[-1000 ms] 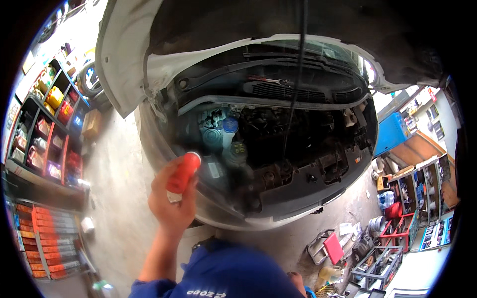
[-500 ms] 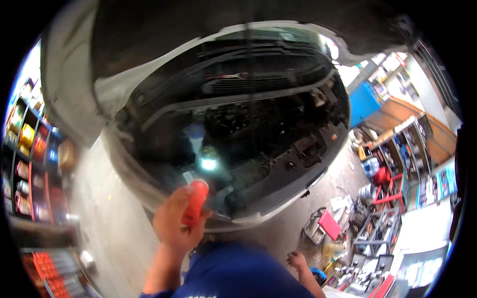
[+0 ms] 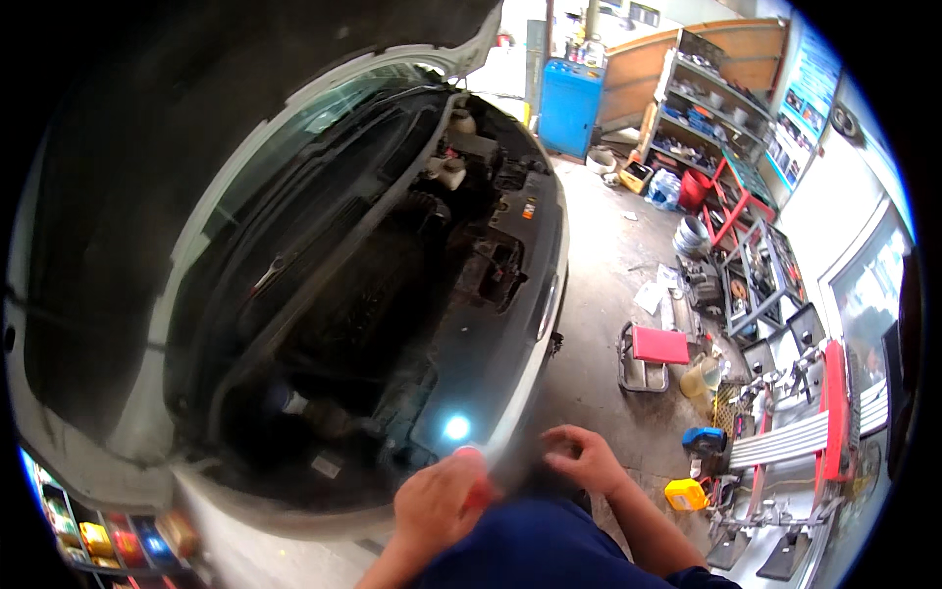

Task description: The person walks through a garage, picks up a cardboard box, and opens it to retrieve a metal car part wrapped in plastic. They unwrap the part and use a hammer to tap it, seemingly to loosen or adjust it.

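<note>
The left hand [image 3: 439,504] is wrapped around a slim red torch with a glowing tip [image 3: 471,471], low at the front edge of the white car's open engine bay [image 3: 392,294]. The right hand [image 3: 584,457], fingers loosely curled and holding nothing, hovers just beside it. A red-topped stool [image 3: 655,349] stands on the concrete floor [image 3: 599,294] to the right.

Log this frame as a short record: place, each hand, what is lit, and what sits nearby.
place: workshop, at a car with its hood raised
left hand: grips a red flashlight
right hand: empty, fingers curled, beside the car's front edge
light: bright spot on the engine bay's near edge
nearby: red stool, yellow jug, shelves on the floor side
</note>
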The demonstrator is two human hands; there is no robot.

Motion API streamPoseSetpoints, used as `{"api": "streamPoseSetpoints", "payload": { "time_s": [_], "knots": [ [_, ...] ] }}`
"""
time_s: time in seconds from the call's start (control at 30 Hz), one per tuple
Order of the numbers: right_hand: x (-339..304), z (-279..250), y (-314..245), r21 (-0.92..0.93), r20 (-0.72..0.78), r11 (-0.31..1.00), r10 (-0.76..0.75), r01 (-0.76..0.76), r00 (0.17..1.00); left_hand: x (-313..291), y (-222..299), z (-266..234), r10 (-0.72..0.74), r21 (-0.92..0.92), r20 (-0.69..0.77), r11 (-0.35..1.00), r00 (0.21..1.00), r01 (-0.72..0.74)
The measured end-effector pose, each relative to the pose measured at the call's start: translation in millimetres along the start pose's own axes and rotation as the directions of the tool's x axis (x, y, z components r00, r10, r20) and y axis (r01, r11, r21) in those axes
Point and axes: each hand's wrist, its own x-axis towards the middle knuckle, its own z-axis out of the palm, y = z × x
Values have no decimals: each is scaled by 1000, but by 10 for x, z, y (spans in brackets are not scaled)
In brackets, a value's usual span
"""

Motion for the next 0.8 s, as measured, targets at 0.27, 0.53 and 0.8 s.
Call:
{"api": "streamPoseSetpoints", "payload": {
  "time_s": [0.27, 0.53, 0.8],
  "knots": [
    [128, -430, 10, 227, 205, 956, -232, 184, 951, 701, 428, 914, 138, -322, 105, 942, 985, -98],
    [255, -1903, 18, 151, 138, 978, -168, 147, 976, 1757, 920, 2005, -245, -649, 326, 643, 913, 405],
    [552, -3575, 428, 426, 9, 905, -10, 6, 1000, 3152, 1508, 3525, -76, -687, 507, 567, 859, 455]
  ]
}}
